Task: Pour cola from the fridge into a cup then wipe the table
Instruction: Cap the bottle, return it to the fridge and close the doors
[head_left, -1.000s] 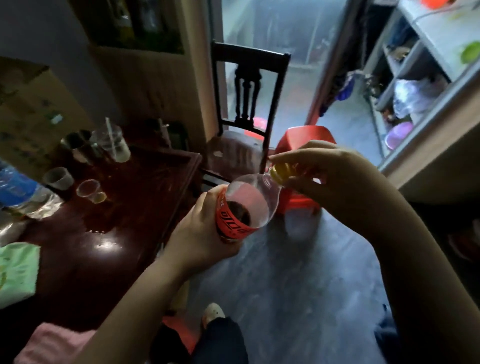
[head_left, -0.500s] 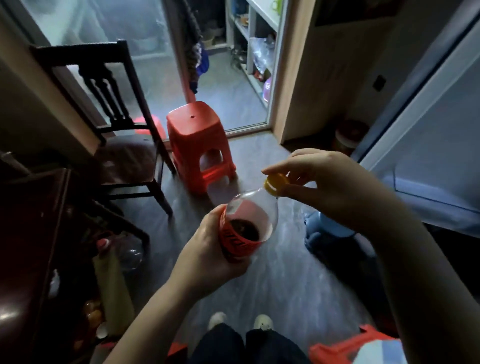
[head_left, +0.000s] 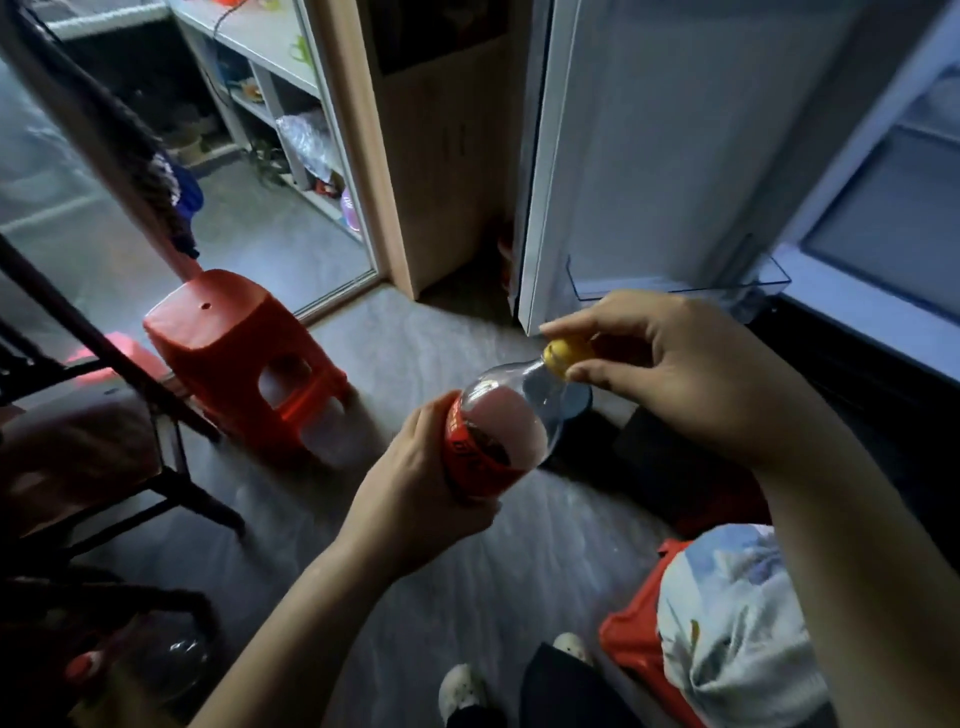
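Now yellow cap (head_left: 562, 354) between right fingers (head_left: 597, 375)

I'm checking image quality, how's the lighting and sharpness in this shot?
Head view: dim indoors, daylight from the doorway at upper left; the clear cola bottle with red label and yellow cap read clearly; wide-angle lens bends the white fridge door; left edge falls into shadow.

Yellow cap (head_left: 566, 354), red label (head_left: 475, 457), red stool (head_left: 244, 358).

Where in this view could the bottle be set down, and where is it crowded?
Free: the red stool's flat top; the bare floor between that stool and the open fridge door. Crowded: lower right, with the bundle on another red stool, and the chair at left.
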